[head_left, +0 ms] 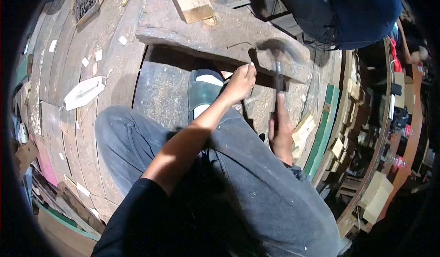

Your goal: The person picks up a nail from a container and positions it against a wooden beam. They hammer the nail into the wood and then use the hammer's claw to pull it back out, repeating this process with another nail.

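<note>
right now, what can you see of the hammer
The dark-handled hammer has a curved-looking head, blurred in the picture, and a shiny, metal-looking neck below it. The right hand grips the handle's lower end; the head end points away from the person, over the thick weathered wooden board. Whether it touches the board is unclear.

Bright light is falling across the worn plank floor (50, 80), while a green-painted beam (322, 135) is running along its right edge.
</note>
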Demonstrator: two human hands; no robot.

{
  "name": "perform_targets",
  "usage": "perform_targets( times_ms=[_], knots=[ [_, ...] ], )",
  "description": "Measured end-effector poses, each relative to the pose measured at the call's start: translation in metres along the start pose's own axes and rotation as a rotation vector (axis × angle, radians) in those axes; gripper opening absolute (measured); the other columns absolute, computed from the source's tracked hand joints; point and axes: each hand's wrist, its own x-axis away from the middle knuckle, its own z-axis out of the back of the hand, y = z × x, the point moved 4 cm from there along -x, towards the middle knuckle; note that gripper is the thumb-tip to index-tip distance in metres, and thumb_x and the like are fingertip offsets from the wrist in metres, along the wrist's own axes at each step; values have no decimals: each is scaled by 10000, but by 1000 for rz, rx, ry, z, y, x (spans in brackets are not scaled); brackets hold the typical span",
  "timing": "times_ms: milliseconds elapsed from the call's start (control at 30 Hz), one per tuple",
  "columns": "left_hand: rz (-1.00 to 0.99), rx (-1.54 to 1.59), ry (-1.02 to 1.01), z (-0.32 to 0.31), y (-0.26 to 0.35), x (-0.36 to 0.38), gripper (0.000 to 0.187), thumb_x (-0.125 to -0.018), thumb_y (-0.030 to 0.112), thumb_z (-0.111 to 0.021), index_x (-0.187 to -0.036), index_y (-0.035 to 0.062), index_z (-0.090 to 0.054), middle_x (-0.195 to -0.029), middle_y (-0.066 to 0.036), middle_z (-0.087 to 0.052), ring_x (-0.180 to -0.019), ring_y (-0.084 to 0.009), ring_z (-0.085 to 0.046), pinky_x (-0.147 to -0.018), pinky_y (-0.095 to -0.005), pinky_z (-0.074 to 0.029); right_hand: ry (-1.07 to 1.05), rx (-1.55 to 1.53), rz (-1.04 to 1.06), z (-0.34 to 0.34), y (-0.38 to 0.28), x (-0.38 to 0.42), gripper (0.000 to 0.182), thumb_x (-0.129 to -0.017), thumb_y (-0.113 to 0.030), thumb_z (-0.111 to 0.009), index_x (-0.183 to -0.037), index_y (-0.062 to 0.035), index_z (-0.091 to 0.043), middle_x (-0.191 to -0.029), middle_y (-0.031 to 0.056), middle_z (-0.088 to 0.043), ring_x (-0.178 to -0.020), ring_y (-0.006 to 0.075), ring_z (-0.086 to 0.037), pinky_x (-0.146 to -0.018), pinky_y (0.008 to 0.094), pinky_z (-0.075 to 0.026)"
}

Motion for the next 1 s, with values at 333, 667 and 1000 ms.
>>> perform_targets(
  times_ms=[333,667,1000],
  knots=[
    [-15,117,-38,0,5,2,478,-1083,379,-314,-767,48,-454,-554,0,-418,-472,-109,-414,-446,-304,-360,196,75,108,10,-4,-4,716,-871,111,-560,-1526,-29,-306,-1343,262,-559,-1139,396,-616,-927,394,-506],
    [23,208,-67,-1,5,5,408,-1077,389,-355,-831,79,-453,-606,36,-336,-471,-68,-313,-406,-260,-252,151,-5,-66,31,3,-14,628,-930,65,-541,-1513,-7,-322,-1422,246,-509,-1253,362,-570,-993,388,-468],
    [-16,-118,91,0,-1,-2,371,-1060,299,-379,-844,23,-498,-645,-58,-448,-562,-182,-426,-507,-341,-352,20,113,-24,18,-5,12,721,-860,110,-606,-1513,-96,-379,-1120,198,-633,-950,338,-650,-820,388,-520]
  ],
)
